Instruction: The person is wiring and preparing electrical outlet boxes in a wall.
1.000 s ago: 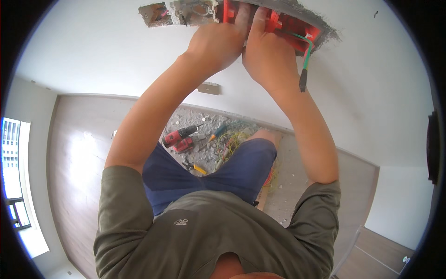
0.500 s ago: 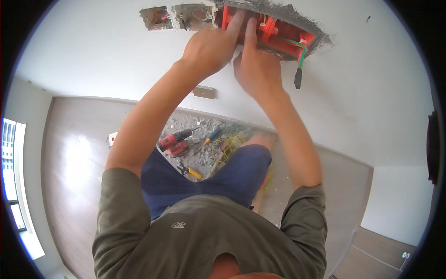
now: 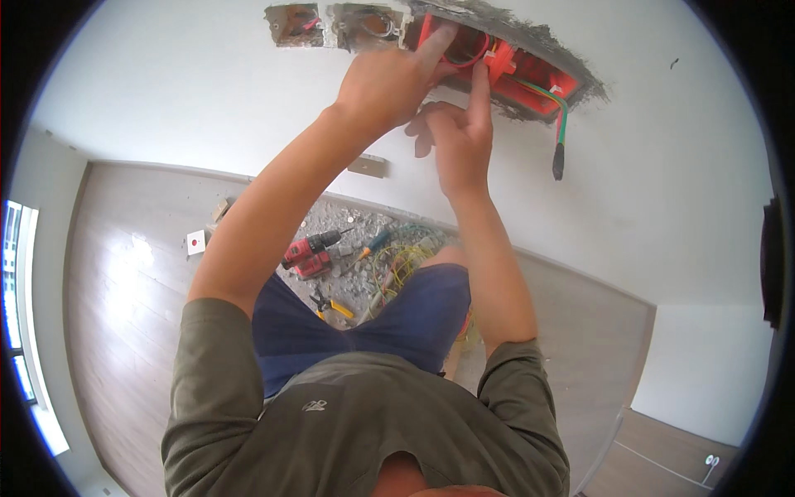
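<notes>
Two joined red wall boxes sit in a rough cut in the white wall, at the top of the view. My left hand is at the left box, its index finger stretched up inside and its other fingertips by the lower edge, partly hidden. The index finger of my right hand points up against the lower edge near the joint between the boxes; its other fingers are loosely bent and hold nothing. Green and red wires hang out of the right box and end in a black-taped tip.
Left of the red boxes are two older open wall boxes with wires inside. A low socket plate is on the wall. On the floor lie rubble, a red cordless drill, yellow-handled pliers, a screwdriver and loose yellow wire.
My right hand has drawn away from the left one, its index finger moving right along the boxes to their joint. My left hand stays at the left box. The view has shifted slightly.
</notes>
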The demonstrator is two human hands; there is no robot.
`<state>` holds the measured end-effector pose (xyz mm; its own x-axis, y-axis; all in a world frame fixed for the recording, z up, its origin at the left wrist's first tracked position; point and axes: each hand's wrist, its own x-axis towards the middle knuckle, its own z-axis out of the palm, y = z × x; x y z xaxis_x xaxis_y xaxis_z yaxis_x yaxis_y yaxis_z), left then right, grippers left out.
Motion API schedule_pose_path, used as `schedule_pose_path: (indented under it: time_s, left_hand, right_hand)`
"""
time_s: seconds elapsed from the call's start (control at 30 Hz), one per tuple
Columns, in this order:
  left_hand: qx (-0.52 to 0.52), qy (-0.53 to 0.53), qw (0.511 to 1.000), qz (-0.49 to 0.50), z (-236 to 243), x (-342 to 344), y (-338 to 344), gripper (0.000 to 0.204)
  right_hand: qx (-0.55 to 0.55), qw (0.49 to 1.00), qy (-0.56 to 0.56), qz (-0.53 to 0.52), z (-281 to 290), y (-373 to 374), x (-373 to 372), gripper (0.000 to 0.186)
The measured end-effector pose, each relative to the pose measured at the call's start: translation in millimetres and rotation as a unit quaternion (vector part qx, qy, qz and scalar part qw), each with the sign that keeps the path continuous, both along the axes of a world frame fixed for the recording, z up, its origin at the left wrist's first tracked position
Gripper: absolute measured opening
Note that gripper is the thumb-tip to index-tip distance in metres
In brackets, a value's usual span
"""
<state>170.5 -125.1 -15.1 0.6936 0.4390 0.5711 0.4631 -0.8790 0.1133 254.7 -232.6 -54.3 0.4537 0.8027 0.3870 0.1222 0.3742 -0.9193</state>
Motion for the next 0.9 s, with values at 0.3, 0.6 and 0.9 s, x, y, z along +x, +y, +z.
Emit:
schedule_pose_path:
  time_s: [0.3,0.6,0.9]
  left_hand:
    - [0.050,-0.082,0.995,-0.004,-3,5,-1,0.047]
    - [0.065,-0.103,0.990,0.065,-9,15,-2,0.040]
    - [0.038,-0.005,0.997,0.074,1,4,-10,0.059]
  right_hand:
    - [-0.013,0.996,0.068,0.064,5,1,11,0.083]
    - [-0.105,0.887,-0.416,-0.171,10,0,16,0.075]
    - [-0.224,0.696,-0.640,-0.238,36,3,32,0.068]
